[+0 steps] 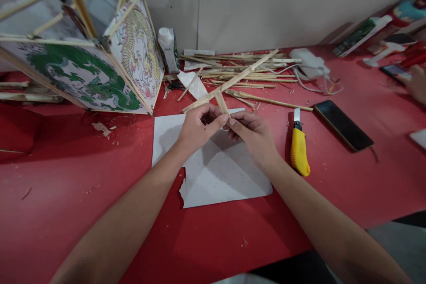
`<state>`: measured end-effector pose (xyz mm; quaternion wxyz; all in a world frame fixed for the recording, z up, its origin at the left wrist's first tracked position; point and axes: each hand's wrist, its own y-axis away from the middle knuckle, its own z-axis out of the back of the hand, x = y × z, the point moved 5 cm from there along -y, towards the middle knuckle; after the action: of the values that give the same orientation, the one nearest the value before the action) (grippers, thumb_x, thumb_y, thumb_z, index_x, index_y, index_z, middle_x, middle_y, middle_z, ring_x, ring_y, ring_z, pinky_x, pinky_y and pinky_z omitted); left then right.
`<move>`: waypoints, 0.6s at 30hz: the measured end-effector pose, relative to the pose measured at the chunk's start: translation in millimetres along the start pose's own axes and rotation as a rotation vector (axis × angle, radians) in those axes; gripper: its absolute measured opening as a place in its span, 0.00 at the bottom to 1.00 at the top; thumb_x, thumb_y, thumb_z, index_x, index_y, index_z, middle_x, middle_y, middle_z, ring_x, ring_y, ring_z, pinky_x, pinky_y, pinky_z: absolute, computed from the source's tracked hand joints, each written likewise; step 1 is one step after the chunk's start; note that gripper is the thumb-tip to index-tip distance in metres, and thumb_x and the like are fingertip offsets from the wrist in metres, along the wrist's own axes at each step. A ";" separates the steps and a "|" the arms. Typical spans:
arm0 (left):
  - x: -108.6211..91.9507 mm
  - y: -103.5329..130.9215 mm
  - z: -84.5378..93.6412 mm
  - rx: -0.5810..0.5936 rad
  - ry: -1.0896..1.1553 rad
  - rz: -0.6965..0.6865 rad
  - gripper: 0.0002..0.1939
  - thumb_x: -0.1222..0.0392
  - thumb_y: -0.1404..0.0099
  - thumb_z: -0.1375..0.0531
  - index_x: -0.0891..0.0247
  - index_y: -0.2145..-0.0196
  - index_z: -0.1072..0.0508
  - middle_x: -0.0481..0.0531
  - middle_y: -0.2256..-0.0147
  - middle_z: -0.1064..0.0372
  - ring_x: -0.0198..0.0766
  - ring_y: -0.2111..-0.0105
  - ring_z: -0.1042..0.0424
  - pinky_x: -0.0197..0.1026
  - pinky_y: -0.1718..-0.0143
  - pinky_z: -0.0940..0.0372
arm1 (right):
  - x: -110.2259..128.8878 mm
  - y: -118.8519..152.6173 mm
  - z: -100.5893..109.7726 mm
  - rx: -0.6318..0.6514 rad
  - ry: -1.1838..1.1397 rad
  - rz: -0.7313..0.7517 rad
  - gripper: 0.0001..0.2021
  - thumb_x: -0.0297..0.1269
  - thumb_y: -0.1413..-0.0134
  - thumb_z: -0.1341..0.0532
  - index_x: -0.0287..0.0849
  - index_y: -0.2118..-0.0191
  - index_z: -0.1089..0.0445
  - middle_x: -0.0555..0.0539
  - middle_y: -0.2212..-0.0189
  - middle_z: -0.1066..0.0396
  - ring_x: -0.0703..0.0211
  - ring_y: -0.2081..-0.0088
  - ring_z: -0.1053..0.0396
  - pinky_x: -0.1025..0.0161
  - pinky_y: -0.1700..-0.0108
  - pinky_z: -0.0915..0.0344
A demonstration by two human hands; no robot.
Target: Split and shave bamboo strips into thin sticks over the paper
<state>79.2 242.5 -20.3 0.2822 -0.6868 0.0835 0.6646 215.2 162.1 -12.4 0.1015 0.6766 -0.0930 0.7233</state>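
Note:
Both my hands meet over a white sheet of paper (226,173) on the red table. My left hand (201,126) is closed, thumb and fingers pinching the lower end of a flat tan strip (222,103). Closed as well, my right hand (251,131) pinches the same end from the other side. The strip's upper end meets a long bamboo stick (248,72) that slants up to the right; I cannot tell how they are joined. My fingertips hide the strip's lower end. A yellow utility knife (300,151), blade out, lies right of the paper.
A lantern frame (133,53) with dragon pictures stands at the left. Behind my hands lie thin bamboo sticks (239,83), a carton (169,51) and keys (167,92). A phone (344,125) and white charger (309,63) lie right. Another person's hand (417,82) shows at the right edge.

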 end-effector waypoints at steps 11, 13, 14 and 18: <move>1.6 -1.0 -1.5 0.012 -0.029 -0.015 0.08 0.59 0.37 0.36 0.63 0.72 0.27 0.46 0.74 0.31 0.29 0.75 0.36 0.34 0.73 0.41 | 1.6 1.0 1.1 -0.034 -0.007 0.041 0.11 0.47 0.45 0.31 0.44 0.63 0.22 0.50 0.72 0.25 0.65 0.75 0.33 0.65 0.72 0.34; 1.4 -1.0 -1.4 0.005 -0.031 -0.010 0.09 0.59 0.38 0.37 0.63 0.73 0.29 0.45 0.75 0.32 0.29 0.76 0.37 0.34 0.73 0.41 | 1.6 0.9 1.4 -0.042 -0.019 0.048 0.11 0.47 0.45 0.31 0.45 0.63 0.22 0.51 0.73 0.25 0.66 0.76 0.33 0.65 0.72 0.34; 1.3 -0.9 -1.4 0.001 -0.033 -0.009 0.09 0.59 0.38 0.37 0.63 0.74 0.29 0.45 0.76 0.33 0.29 0.76 0.37 0.34 0.74 0.41 | 1.5 0.9 1.5 -0.045 -0.024 0.050 0.11 0.46 0.45 0.30 0.45 0.63 0.22 0.51 0.73 0.25 0.66 0.76 0.33 0.65 0.73 0.35; 1.1 -0.8 0.8 -0.042 -0.030 -0.008 0.09 0.60 0.37 0.37 0.63 0.75 0.31 0.44 0.77 0.36 0.29 0.77 0.40 0.34 0.75 0.43 | 0.9 0.8 1.9 -0.056 -0.036 0.042 0.11 0.46 0.45 0.30 0.45 0.64 0.22 0.51 0.73 0.24 0.66 0.76 0.33 0.65 0.73 0.35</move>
<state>79.0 243.8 -21.2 0.2716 -0.6831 0.0623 0.6751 216.8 160.8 -11.4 0.1033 0.6843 -0.1292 0.7102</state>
